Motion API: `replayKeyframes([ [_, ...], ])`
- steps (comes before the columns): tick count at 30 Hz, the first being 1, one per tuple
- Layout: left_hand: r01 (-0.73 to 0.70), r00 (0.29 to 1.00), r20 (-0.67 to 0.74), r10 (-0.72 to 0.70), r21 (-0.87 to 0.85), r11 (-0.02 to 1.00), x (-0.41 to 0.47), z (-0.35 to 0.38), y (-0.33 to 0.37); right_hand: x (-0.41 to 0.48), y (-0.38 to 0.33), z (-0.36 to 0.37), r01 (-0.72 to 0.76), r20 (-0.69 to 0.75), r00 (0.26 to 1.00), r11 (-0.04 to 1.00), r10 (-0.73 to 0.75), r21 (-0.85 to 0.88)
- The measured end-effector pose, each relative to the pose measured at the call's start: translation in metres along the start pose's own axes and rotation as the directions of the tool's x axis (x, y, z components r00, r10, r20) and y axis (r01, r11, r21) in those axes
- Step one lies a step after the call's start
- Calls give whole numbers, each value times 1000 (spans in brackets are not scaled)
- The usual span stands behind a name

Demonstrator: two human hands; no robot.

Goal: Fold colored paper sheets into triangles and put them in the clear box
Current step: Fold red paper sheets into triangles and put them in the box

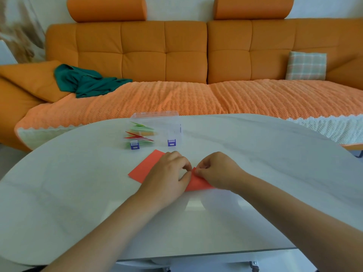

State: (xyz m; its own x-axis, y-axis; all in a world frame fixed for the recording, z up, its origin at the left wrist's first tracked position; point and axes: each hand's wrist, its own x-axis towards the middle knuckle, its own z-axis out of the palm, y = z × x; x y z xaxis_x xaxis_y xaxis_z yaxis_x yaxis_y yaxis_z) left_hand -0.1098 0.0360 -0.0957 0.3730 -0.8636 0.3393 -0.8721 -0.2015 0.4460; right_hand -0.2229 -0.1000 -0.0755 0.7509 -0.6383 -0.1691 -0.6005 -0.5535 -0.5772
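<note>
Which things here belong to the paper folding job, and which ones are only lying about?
Belong to the job: red paper sheet, pinched by the left hand and right hand; clear box; folded triangles inside it.
Only lying about: green cloth, checked cushion and orange blanket, all on the sofa.

Head view: forward-down, close over table [78,193].

bare table [255,154] right of clear box [157,126], sofa [176,95] behind
</note>
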Motion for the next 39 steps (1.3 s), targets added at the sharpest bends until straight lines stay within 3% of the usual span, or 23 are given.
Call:
replayKeyframes([
  [6, -133, 975, 180, 133, -13, 991, -7, 1, -5, 4, 0, 8, 47, -90, 994, 977, -67, -207],
  [13, -166, 962, 229, 152, 43, 985, -8, -4, -3, -1, 2, 9, 154, -206, 939, 872, -276, -464],
  [17, -180, 955, 248, 160, 63, 982, -11, -6, -2, -7, 6, 4, 317, -108, 891, 773, -442, -550],
  [19, -190, 953, 256, 162, 86, 978, -12, -7, -3, -9, 6, 3, 329, -38, 904, 752, -425, -572],
  [22, -247, 941, 274, 198, 159, 956, -16, -8, -3, -9, 6, 0, 315, -4, 930, 802, -368, -507],
  [32, -403, 911, 216, 352, 282, 870, -36, 1, 10, -9, 8, 3, 272, -20, 947, 833, -320, -482],
  [39, -327, 940, 171, 294, 219, 919, -49, 10, 16, -8, 11, 6, 271, -35, 944, 833, -328, -483],
])
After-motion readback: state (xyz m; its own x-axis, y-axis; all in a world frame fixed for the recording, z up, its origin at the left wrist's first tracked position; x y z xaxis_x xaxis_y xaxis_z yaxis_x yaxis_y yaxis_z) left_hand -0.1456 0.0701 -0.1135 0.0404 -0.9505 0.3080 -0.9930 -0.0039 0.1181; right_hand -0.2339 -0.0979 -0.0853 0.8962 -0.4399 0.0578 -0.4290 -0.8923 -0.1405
